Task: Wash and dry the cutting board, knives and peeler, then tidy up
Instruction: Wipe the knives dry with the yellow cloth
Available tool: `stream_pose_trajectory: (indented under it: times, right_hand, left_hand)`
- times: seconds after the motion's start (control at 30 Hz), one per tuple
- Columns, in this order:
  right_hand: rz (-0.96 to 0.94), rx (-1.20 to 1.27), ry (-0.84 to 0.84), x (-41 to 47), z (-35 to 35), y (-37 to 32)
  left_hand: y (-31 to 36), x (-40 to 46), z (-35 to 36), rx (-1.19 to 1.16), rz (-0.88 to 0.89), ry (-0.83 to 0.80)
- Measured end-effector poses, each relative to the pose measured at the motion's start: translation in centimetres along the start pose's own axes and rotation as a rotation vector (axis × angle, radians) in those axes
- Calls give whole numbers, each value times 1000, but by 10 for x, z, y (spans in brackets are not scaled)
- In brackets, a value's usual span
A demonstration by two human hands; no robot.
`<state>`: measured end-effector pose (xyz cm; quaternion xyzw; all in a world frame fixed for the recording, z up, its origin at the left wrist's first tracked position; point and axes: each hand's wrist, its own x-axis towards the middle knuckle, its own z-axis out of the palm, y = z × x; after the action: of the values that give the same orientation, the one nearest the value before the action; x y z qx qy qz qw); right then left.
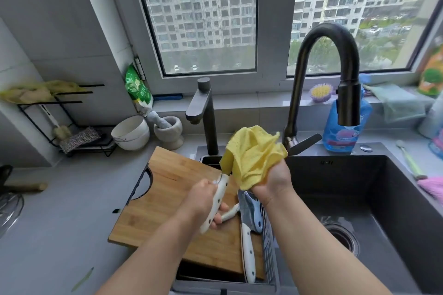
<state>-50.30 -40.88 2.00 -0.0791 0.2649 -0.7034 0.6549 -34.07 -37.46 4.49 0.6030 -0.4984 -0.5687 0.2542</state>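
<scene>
My left hand (203,201) grips the white riveted handle of a knife (217,201); its blade points up and is hidden inside a yellow cloth (254,155). My right hand (273,182) grips that cloth, bunched around the blade. Under my hands a wooden cutting board (172,208) lies on the counter, its right part over the sink's left edge. On the board's right side lies a cleaver (248,242) with a white handle. A blue-handled tool (257,217) lies beside the cleaver blade. A small white handle (230,214) shows just below my left hand.
A dark sink (374,199) with a drain opens to the right, under a tall black tap (323,74). A smaller tap (202,112), blue soap bottle (342,129), white bowls (130,133), mortar (169,130) and a wire rack (62,115) stand behind.
</scene>
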Motion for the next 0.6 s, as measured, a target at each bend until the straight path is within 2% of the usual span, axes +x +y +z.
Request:
stream_pose_trajectory:
  times: [0.07,0.2,0.27,0.4,0.5,0.6]
  right_hand:
    - [-45,-210,4,-9,8,17]
    - [-144,-781,170,-7,7,46]
    - [-200,-984,205,-3,4,49]
    - [-287,-993,244,2,4,40]
    - [-333,-1065,346,18,-2,24]
    - [-321,-1033,461,31,-9,8]
  left_hand:
    - [4,0,6,3,-30,-7]
    - [8,-10,16,17,-47,-94]
    - [8,-15,15,41,-47,-129]
    - [5,-20,3,98,-60,-197]
    - [2,-29,-4,140,-20,-250]
    - [2,-36,-14,163,6,-309]
